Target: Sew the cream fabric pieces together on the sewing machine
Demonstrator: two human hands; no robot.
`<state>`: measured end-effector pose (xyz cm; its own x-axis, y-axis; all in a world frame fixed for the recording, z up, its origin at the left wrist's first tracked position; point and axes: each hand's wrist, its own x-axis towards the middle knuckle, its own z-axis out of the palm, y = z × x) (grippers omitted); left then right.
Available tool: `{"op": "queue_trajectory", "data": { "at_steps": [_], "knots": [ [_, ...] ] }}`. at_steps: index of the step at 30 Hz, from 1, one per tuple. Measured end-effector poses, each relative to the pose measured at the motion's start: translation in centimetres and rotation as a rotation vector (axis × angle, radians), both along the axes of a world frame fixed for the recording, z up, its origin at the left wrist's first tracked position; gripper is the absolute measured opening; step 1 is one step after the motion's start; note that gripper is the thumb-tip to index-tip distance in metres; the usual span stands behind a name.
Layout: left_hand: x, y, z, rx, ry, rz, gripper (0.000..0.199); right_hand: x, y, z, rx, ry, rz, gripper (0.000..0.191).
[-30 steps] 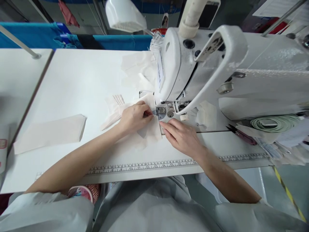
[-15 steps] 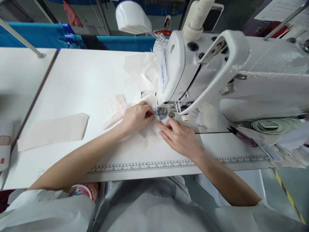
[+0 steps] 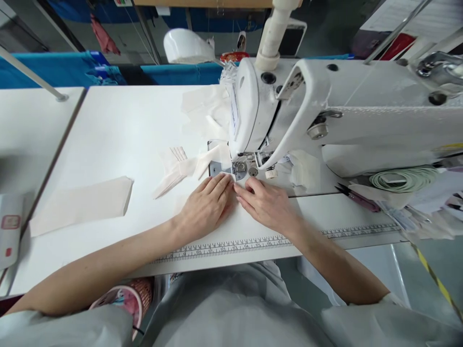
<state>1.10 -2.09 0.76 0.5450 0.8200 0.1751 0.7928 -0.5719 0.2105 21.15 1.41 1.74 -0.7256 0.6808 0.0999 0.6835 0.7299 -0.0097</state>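
Note:
My left hand lies palm down just in front of the presser foot, fingers flat and together over a small pale fabric piece. Most of that piece is hidden under the fingers. My right hand is to the right, its fingers bent and the tips closed at the fabric's edge, close to my left fingertips. The white sewing machine stands behind both hands. A pale strip of fabric trails left from the needle area to a folded pale bundle with dark lines.
A pale flat fabric piece lies at left. Thread snips and a coiled green cord are at right, beside piled cloth. A ruler strip runs along the table's front edge. A pink basket stands below.
My left hand has moved toward me, from pinching beside the presser foot to lying flat on the fabric. The metal plate left of the foot is now uncovered. My right hand has barely moved.

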Motion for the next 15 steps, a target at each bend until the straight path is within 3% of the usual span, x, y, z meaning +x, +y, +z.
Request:
{"op": "queue_trajectory", "data": {
  "at_steps": [9,15],
  "knots": [
    [-0.2,0.6,-0.9,0.190,0.062,-0.027,0.048,-0.2,0.0,-0.2,0.082,-0.008,-0.033,0.037],
    [-0.2,1.3,-1.3,0.197,0.037,-0.010,0.047,-0.5,0.5,-0.2,0.074,-0.056,-0.078,0.040]
  ]
}}
